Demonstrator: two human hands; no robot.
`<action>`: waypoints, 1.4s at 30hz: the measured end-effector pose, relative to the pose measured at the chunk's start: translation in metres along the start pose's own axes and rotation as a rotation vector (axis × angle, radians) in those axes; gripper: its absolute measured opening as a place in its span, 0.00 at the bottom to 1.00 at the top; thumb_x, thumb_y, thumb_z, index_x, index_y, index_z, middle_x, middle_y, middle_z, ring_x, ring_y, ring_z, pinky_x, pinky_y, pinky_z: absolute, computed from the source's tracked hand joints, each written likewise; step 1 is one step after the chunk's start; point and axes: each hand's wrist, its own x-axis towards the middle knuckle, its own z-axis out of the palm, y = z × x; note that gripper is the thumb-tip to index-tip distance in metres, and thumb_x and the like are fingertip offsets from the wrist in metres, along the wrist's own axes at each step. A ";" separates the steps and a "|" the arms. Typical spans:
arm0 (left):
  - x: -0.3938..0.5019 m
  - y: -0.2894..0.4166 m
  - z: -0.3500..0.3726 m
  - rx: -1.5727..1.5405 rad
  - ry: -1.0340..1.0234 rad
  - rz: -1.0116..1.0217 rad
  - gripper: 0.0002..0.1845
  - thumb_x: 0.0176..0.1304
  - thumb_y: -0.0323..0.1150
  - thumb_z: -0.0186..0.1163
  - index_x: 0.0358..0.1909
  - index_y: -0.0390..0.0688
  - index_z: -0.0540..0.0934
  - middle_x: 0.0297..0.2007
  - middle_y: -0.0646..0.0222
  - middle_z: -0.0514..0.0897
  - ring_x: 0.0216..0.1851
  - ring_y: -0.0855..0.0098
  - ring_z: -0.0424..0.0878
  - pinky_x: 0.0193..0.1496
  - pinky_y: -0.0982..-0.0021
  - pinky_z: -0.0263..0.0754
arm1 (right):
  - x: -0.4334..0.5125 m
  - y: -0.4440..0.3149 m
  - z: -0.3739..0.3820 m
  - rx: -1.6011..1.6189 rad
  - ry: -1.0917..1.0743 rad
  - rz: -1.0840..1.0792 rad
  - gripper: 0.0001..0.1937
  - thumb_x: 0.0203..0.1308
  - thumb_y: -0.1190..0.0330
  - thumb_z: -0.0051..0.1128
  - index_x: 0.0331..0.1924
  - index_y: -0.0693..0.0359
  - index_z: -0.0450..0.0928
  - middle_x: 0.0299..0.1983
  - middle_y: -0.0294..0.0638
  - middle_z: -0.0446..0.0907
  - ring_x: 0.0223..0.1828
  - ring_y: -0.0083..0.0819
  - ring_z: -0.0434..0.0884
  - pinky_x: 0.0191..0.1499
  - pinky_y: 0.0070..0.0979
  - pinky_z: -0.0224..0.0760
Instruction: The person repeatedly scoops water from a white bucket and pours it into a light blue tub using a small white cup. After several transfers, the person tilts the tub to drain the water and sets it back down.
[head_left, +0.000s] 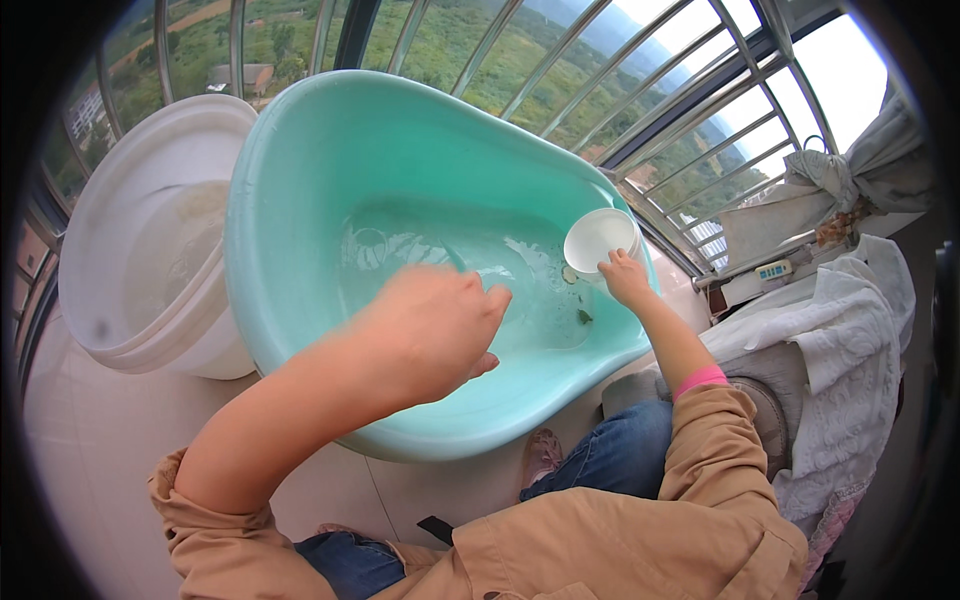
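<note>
A large mint-green plastic baby bathtub (420, 112) with shallow water in its bottom stands before me. My left hand (442, 330) is over the tub, blurred, with its back to me and its fingers bent. Whether anything is in those fingers is hidden; a thin dark green streak (452, 255) shows just beyond the knuckles. At the tub's narrow end, my right hand (626, 277) grips the rim of a white bowl (600, 236), which is tilted so that its inside faces me. Small dark green bits (584, 316) and a pale round piece (570, 274) lie in the water near the bowl.
Left of the tub stands a white plastic bucket (142, 172) with cloudy water. Metal window bars (487, 56) run behind both. A sofa seat with a white lace cover (847, 360) is at the right, near a power strip (774, 270). The floor is pale tile (330, 487).
</note>
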 end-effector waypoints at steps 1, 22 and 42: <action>-0.001 -0.001 -0.004 0.012 0.034 -0.008 0.17 0.55 0.40 0.65 0.33 0.35 0.72 0.24 0.59 0.80 0.30 0.59 0.81 0.33 0.62 0.75 | 0.001 -0.003 0.001 0.004 0.004 0.008 0.09 0.52 0.71 0.51 0.37 0.54 0.81 0.40 0.42 0.75 0.49 0.38 0.74 0.44 0.34 0.73; -0.007 -0.006 -0.016 0.191 -0.059 -0.319 0.22 0.55 0.40 0.64 0.47 0.37 0.74 0.34 0.60 0.77 0.44 0.61 0.75 0.47 0.63 0.71 | 0.049 -0.013 0.033 0.009 -0.096 0.059 0.19 0.60 0.69 0.43 0.54 0.40 0.73 0.42 0.45 0.74 0.51 0.41 0.72 0.43 0.35 0.68; -0.020 -0.044 -0.025 0.495 0.070 -0.707 0.26 0.55 0.38 0.65 0.54 0.39 0.71 0.45 0.61 0.76 0.54 0.61 0.70 0.66 0.47 0.52 | 0.047 -0.009 0.035 0.035 -0.306 -0.003 0.26 0.54 0.61 0.61 0.59 0.32 0.70 0.46 0.45 0.73 0.53 0.41 0.70 0.52 0.37 0.65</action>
